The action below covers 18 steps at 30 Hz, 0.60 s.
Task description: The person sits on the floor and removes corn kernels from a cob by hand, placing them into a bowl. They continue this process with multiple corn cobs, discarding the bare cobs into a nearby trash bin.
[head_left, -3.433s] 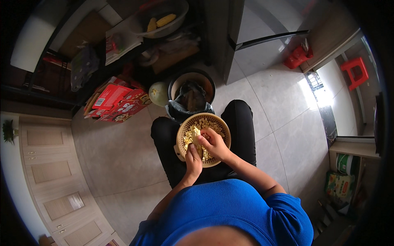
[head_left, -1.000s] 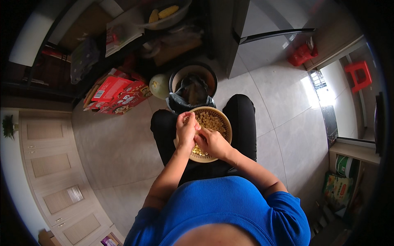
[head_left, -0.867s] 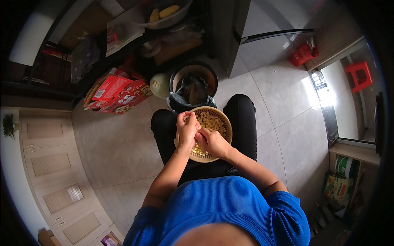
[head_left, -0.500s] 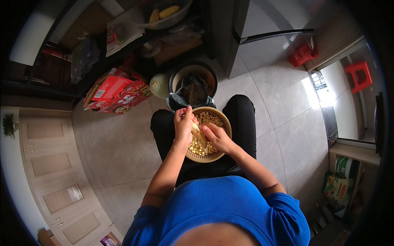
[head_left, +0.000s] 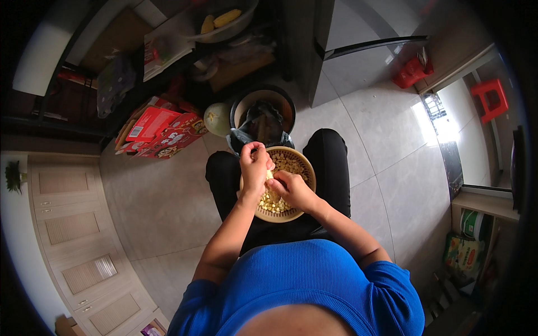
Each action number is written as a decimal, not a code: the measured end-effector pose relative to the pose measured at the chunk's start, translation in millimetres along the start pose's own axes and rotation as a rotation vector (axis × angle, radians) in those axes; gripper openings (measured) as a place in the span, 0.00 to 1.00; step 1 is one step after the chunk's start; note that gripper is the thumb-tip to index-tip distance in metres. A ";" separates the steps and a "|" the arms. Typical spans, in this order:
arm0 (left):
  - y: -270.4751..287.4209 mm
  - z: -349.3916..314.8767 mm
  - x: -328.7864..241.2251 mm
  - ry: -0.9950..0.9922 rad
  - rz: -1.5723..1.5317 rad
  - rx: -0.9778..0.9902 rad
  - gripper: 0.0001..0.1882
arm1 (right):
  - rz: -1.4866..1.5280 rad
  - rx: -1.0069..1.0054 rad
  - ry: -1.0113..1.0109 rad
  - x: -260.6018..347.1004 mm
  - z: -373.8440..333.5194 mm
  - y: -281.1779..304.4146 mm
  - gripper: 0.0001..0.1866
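Over a round tan basket (head_left: 312, 182) resting on my lap, my left hand (head_left: 254, 172) is closed around a corn cob (head_left: 269, 175). Only a pale yellow bit of the cob shows between the hands. My right hand (head_left: 295, 190) presses against it from the other side, thumb on the cob and fingers curled, partly hidden. Loose yellow corn kernels (head_left: 273, 206) lie in the near part of the basket. Browner, tan-coloured pieces (head_left: 290, 161) fill its far part.
Just beyond the basket stands a bin (head_left: 291, 106) with a dark liner. Left of it are a pale green melon (head_left: 217, 119) and red cardboard boxes (head_left: 162, 129). A bowl (head_left: 216, 36) with corn cobs sits on the shelf. A grey fridge (head_left: 370, 67) stands at the back right.
The cob, lying more exposed between the hands before, is now mostly covered by them. My left hand has tilted and its fingers have curled over. The right hand has shifted slightly left.
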<state>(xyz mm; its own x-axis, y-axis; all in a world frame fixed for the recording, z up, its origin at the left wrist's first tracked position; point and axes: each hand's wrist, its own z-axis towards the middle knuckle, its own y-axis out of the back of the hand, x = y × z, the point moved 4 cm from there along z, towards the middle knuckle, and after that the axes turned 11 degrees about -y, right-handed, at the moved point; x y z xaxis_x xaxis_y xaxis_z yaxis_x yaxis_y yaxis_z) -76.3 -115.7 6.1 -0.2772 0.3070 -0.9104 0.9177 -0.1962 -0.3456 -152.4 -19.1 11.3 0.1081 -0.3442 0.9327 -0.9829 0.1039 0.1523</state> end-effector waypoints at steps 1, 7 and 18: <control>-0.6 -0.3 -0.9 -0.033 0.042 0.004 0.05 | 0.079 -0.013 -0.036 -1.8 -0.4 -0.6 0.15; 3.6 -2.2 -21.2 -0.278 -0.195 -0.092 0.06 | 0.772 0.123 -0.469 -35.3 6.3 -0.8 0.12; 18.8 -31.2 -31.7 -0.171 -0.494 0.016 0.07 | 1.147 0.212 -0.219 -10.8 2.3 0.8 0.10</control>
<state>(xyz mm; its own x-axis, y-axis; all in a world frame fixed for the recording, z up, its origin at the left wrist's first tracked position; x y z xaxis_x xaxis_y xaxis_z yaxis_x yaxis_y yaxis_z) -41.4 -100.0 35.5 -0.7196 0.2106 -0.6617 0.6617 -0.0809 -0.7454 -154.7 -17.5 0.6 -0.8593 -0.3056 0.4102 -0.4966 0.3063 -0.8121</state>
